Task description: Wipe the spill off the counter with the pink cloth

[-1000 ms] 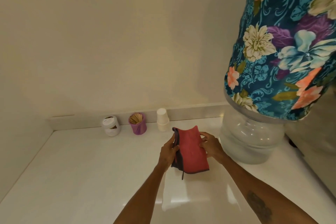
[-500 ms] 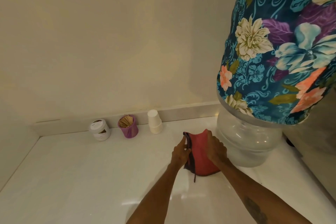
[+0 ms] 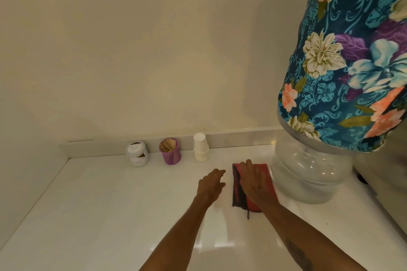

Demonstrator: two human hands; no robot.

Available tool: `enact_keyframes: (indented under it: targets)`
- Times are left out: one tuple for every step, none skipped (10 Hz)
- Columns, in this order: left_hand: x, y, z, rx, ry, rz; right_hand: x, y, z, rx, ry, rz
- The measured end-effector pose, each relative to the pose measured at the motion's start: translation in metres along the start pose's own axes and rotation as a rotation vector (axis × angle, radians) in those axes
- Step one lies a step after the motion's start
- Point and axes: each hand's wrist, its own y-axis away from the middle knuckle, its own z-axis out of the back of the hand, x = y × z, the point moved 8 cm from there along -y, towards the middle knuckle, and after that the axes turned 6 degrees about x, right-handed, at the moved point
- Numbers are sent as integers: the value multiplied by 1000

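Note:
The pink cloth (image 3: 269,179), folded with a dark edge along its left side, lies flat on the white counter (image 3: 110,204) just left of the water bottle. My right hand (image 3: 253,182) presses flat on top of it, fingers spread and pointing away from me. My left hand (image 3: 211,183) hovers just left of the cloth, fingers apart, holding nothing and not touching the cloth. I cannot make out a spill on the glossy counter surface.
A large clear water bottle (image 3: 308,174) with a floral fabric cover (image 3: 352,61) stands right of the cloth. Against the back wall stand a white jar (image 3: 137,153), a purple cup of wooden sticks (image 3: 170,151) and stacked white cups (image 3: 200,147).
The cloth went from held up between both hands to lying flat on the counter. My right hand now presses on it and my left hand has let go.

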Motion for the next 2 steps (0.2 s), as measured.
enact_keyframes:
  targets:
    - [6,13,28,-124,-57,-51,23,-7,18,10,-176,31]
    - [21,27,50,-190,-75,-38,46,-13,34,-8,-207,-13]
